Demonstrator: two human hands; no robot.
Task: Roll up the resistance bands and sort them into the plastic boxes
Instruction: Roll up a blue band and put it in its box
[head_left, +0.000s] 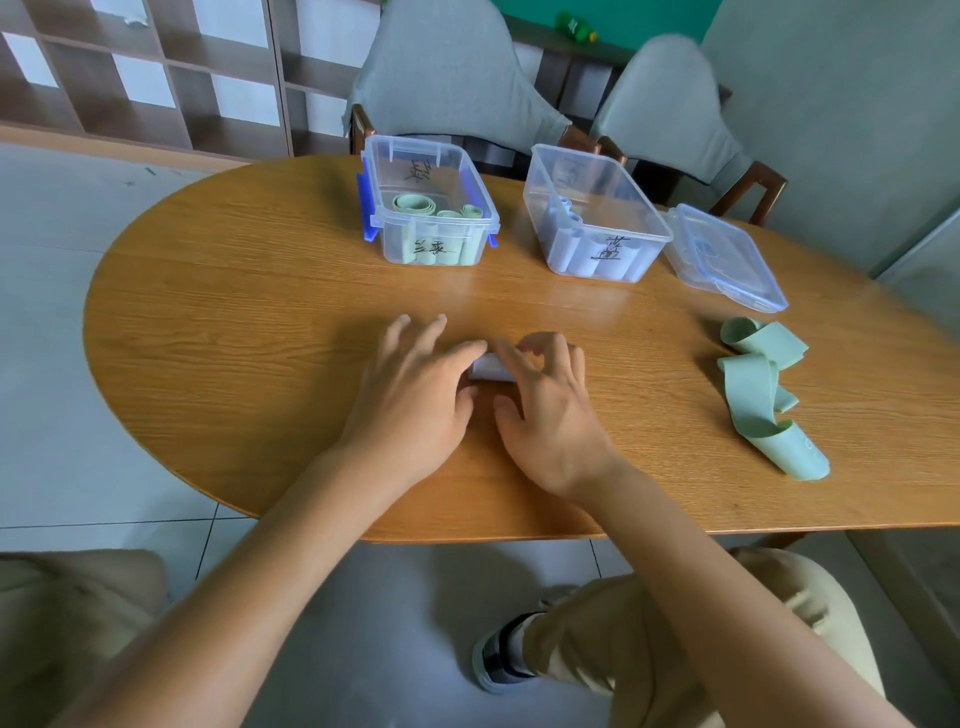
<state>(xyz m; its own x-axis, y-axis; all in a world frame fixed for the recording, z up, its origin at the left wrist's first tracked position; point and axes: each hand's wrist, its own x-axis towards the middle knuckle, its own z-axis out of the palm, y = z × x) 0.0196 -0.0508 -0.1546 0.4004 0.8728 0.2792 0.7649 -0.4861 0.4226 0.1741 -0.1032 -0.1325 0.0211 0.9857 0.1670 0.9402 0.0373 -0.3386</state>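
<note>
**Rolling the pale band**

My left hand (415, 387) and my right hand (545, 410) pinch a small pale blue roll (488, 370) on the table (234, 312). The green box (428, 202) and blue box (592, 213) sit behind the roll. A loose green band (763, 395) lies right of it.

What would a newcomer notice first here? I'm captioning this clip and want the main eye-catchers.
First, the two hands at the table's middle: the left hand and right hand meet over a small pale blue roll, fingers curled around it. Behind them stand two clear boxes, the left box holding green rolls, the right box pale blue ones, its lid lying beside it. A loose green band sprawls at the right.
</note>
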